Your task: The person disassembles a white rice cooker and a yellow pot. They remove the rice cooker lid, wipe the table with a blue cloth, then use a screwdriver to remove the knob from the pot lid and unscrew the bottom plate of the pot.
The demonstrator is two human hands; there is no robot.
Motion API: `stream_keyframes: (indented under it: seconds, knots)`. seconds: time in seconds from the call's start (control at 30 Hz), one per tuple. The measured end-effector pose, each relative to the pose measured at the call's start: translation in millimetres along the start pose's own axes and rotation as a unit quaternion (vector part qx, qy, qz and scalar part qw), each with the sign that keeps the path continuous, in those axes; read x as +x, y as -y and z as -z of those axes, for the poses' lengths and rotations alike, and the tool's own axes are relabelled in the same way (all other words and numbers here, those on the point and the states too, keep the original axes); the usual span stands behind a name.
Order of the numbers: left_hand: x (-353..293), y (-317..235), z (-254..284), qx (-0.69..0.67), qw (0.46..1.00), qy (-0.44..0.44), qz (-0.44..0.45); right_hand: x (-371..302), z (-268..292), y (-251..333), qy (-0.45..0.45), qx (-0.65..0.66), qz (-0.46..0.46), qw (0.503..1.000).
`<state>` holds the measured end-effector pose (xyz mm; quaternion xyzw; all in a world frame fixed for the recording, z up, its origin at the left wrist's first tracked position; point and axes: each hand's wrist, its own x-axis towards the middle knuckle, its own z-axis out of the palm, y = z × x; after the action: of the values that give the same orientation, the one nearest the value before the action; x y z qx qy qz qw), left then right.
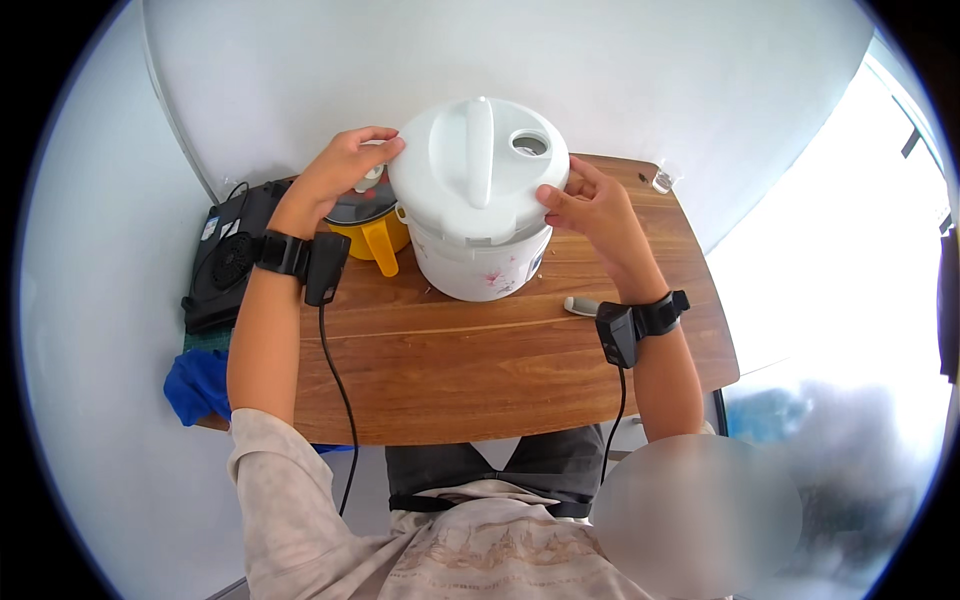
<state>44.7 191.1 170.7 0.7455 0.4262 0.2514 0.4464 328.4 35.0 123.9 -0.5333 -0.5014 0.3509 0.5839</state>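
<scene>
A white rice cooker (470,275) with a pink flower print stands on the wooden table. Its white lid (450,150) sits over the body, slightly askew, with a gap along the front right of the rim. The lid has a raised handle bar and a round hole at its right. My left hand (350,165) grips the lid's left edge, thumb on top. At the opposite edge, my right hand (590,205) pinches the lid between thumb and fingers. The cooker's inside is hidden.
A yellow pot (378,245) with a dark lid stands close at the cooker's left. A black appliance (235,255) and a blue cloth (197,386) lie at the table's left edge. A grey-handled item (581,306) lies right of the cooker; a small clear cup (662,181) is at the far right corner.
</scene>
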Motion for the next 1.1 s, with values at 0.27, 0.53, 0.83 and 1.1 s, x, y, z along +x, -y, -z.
stream_keyframes:
  seconds: [0.27,0.53,0.83,1.1]
  knots:
    - [32.3,24.5,4.8,0.021,1.000,-0.001,-0.004,3.3,-15.7,-11.0,-0.040,-0.214,0.005,0.976]
    - [52.6,35.0,2.8,0.036,0.999,0.032,-0.001,-0.7,-21.7,-14.4,-0.073,-0.304,-0.006,0.950]
    - [62.5,37.7,-4.5,0.041,0.999,0.014,-0.009,-1.0,-18.5,-23.8,-0.091,-0.331,0.016,0.939]
    - [52.8,23.3,-9.1,0.074,0.997,0.001,0.000,-6.2,-18.6,-18.1,-0.077,-0.337,0.012,0.938]
